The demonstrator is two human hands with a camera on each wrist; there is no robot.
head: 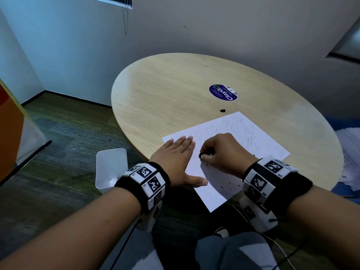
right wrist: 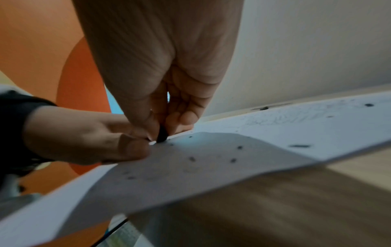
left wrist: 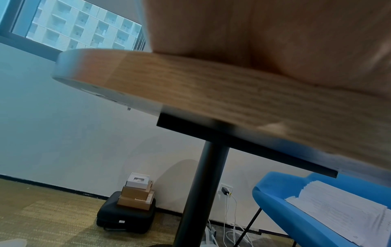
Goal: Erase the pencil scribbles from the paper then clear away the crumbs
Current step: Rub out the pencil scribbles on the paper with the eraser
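Note:
A white sheet of paper (head: 224, 152) lies on the round wooden table (head: 175, 90), its near corner hanging over the table's front edge. Faint pencil scribbles (head: 231, 129) cover its far part. My left hand (head: 179, 158) lies flat on the sheet's left edge, fingers straight. My right hand (head: 220, 151) pinches a small black eraser (head: 200, 155) against the paper; in the right wrist view the eraser (right wrist: 161, 135) shows between thumb and fingers. Dark crumbs (head: 229, 185) are scattered over the near part of the paper (right wrist: 211, 167). In the left wrist view only my palm (left wrist: 275, 41) and the table edge (left wrist: 148, 80) show.
A white plastic bin (head: 111, 168) stands on the floor left of the table. A blue round sticker (head: 223, 92) and a small black lump (head: 222, 110) sit beyond the paper. A blue chair (left wrist: 296, 217) holding stacked papers is at the right.

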